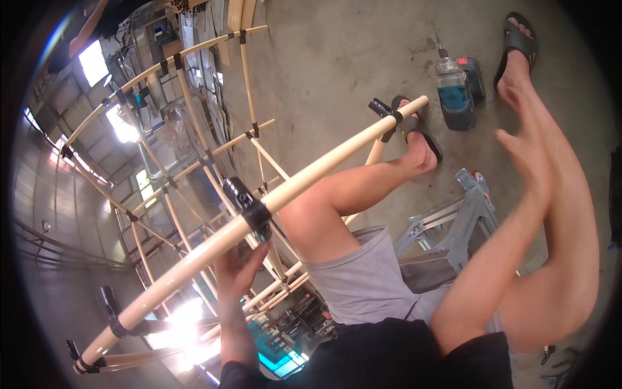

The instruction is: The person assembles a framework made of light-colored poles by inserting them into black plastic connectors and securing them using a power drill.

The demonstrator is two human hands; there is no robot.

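A cream-coloured pipe (337, 152) runs slantwise in front of me, with several black pipe joints on it. My left hand (236, 272) is under the pipe at the middle black pipe joint (254, 212); the thumb is raised against its lower side and the other fingers are partly hidden behind the pipe. They look closed around the joint. My right hand (526, 154) hangs before my right shin, slightly blurred, thumb apart and nothing visible in it. Nearest to it on the floor are a clear bottle with a teal middle (453, 97) and a dark cordless tool (476, 78) with a red patch.
A large frame of cream pipes (188, 97) and black joints stands at the left. Between my legs is a grey metal stand (463, 214) with a red-edged wheel. Flat cardboard and stacked material (217, 71) lie along the far side of the concrete floor (337, 58).
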